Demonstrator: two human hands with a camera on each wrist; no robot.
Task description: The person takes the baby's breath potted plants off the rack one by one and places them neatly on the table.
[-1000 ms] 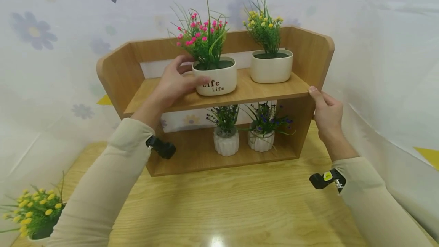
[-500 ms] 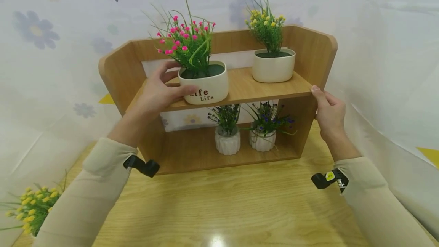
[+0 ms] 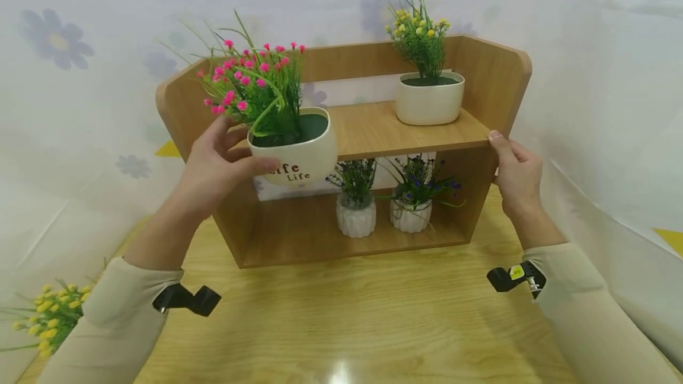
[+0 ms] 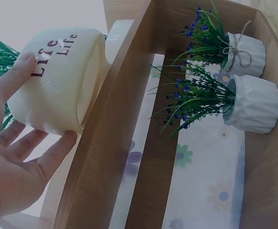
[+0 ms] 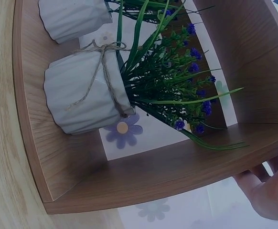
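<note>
My left hand (image 3: 216, 162) grips a cream oval flowerpot (image 3: 312, 156) with pink artificial flowers (image 3: 251, 73), thumb on its "Life" lettering and fingers round the far side. In the head view the pot overlaps the front edge of the upper board of the wooden shelf (image 3: 368, 126), tilted slightly. The left wrist view shows the pot's base (image 4: 89, 83) close to that board; whether they touch I cannot tell. At the shelf's right side my right hand (image 3: 517, 179) holds the front edge, thumb on the corner where upper board meets side panel.
A cream pot (image 3: 429, 102) with yellow flowers stands at the right on the upper board. Below it are two white ribbed pots, one plain (image 3: 356, 216) and one tied with twine (image 5: 84, 93). Another yellow-flowered plant (image 3: 56, 316) is at the table's left (image 3: 320, 313).
My left hand has brought the pink-flowered pot left and toward me, from on the upper board to its front edge. The right hand keeps its hold on the shelf.
</note>
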